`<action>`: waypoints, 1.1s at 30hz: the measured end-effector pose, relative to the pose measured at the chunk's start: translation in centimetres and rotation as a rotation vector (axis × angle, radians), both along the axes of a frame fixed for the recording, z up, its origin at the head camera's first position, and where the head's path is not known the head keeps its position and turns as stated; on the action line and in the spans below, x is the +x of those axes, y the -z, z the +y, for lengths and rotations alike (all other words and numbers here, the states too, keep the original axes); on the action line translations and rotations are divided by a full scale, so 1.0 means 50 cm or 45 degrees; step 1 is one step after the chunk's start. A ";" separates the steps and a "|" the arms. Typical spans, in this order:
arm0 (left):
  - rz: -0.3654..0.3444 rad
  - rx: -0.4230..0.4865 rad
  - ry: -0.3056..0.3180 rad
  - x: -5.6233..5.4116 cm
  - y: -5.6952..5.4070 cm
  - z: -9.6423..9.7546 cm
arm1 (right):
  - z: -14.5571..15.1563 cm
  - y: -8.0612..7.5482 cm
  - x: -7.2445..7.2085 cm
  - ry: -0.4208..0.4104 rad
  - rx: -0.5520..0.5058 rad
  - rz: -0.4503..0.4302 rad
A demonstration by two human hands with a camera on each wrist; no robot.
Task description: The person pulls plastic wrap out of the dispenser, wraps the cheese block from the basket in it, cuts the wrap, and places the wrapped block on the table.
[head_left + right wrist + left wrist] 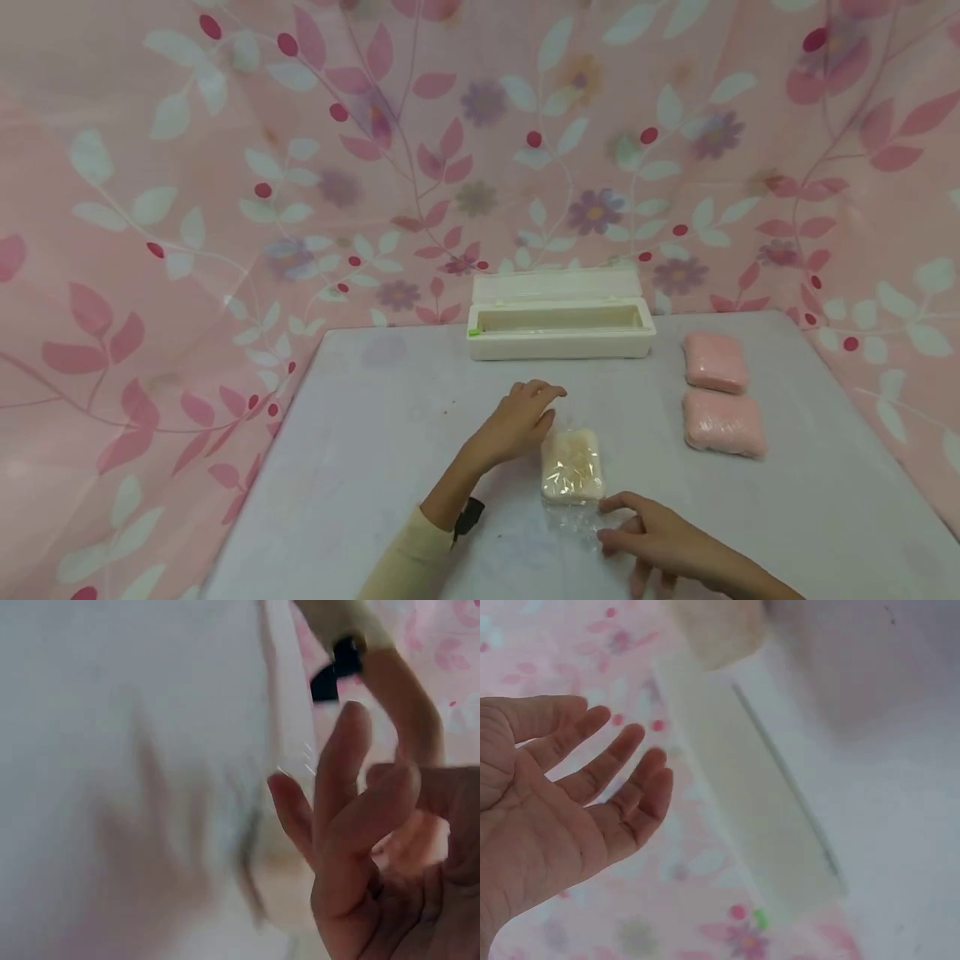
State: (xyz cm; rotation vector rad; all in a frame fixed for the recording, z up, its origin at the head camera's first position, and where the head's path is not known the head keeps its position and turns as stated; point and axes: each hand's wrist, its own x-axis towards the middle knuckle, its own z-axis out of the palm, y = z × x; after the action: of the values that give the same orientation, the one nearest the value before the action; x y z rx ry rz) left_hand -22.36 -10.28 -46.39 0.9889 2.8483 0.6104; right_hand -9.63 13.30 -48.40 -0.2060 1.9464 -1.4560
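Note:
A cream rounded block [572,467] in crinkled clear plastic lies on the table between the two hands; its exact kind is unclear. Loose clear film [573,521] spreads from its near end. Just up and left of the block, my left hand [517,423] hovers with fingers loosely bent and an empty palm, as the left wrist view confirms. My right hand [660,537] is at the block's lower right corner, its fingertips close to the film. Whether they touch it cannot be told. In the right wrist view its fingers are spread, slightly bent, and pinch nothing visible.
Toward the back stands a long white box [562,346] with its clear lid [555,286] raised and a small green piece [474,332] at the left. Two pink plastic-wrapped blocks [715,362] lie at the right. A pink floral cloth [420,167] hangs behind the white table [360,467].

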 end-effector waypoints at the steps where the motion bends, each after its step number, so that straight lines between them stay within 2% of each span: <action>1: 0.051 -0.011 0.021 0.019 -0.013 -0.009 | 0.008 -0.008 -0.002 -0.059 0.094 0.160; 3: 0.124 -0.043 0.113 0.059 -0.032 -0.026 | 0.016 -0.019 -0.007 -0.173 0.263 0.537; 4: 0.146 -0.063 0.178 0.081 -0.034 -0.033 | 0.018 -0.018 -0.006 -0.219 0.330 0.750; 6: 0.186 -0.100 0.306 0.120 -0.026 -0.042 | 0.015 -0.009 -0.006 -0.284 0.427 1.193; 8: 0.282 -0.142 0.442 0.151 -0.010 -0.046 | 0.004 0.003 -0.012 -0.338 0.440 1.575; 10: 0.397 -0.207 0.519 0.175 0.014 -0.046 | -0.009 0.014 -0.019 -0.410 0.438 1.852; 12: 0.474 -0.284 0.538 0.191 0.039 -0.041 | -0.021 0.022 -0.026 -0.480 0.474 2.015; 14: 0.495 -0.365 0.520 0.200 0.061 -0.035 | -0.030 0.028 -0.031 -0.543 0.526 2.071; 18: 0.436 -0.464 0.461 0.207 0.088 -0.020 | -0.039 0.043 -0.038 -0.597 0.615 2.117; 21: 0.400 -0.494 0.439 0.207 0.093 -0.010 | -0.044 0.057 -0.040 -0.601 0.668 2.111; 26: 0.394 -0.492 0.433 0.202 0.093 -0.001 | -0.049 0.074 -0.043 -0.591 0.691 2.017; 29: 0.408 -0.475 0.424 0.200 0.097 0.000 | -0.052 0.081 -0.044 -0.546 0.646 2.013; 33: 0.391 -0.458 0.373 0.201 0.100 -0.002 | -0.057 0.088 -0.043 -0.436 0.536 2.057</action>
State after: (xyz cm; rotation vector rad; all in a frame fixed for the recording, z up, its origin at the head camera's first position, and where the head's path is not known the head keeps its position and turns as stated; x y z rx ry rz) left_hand -12.32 -10.37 -51.40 1.4895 2.8174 -0.0868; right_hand -11.77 10.44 -52.78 -1.8258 3.0262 -0.4413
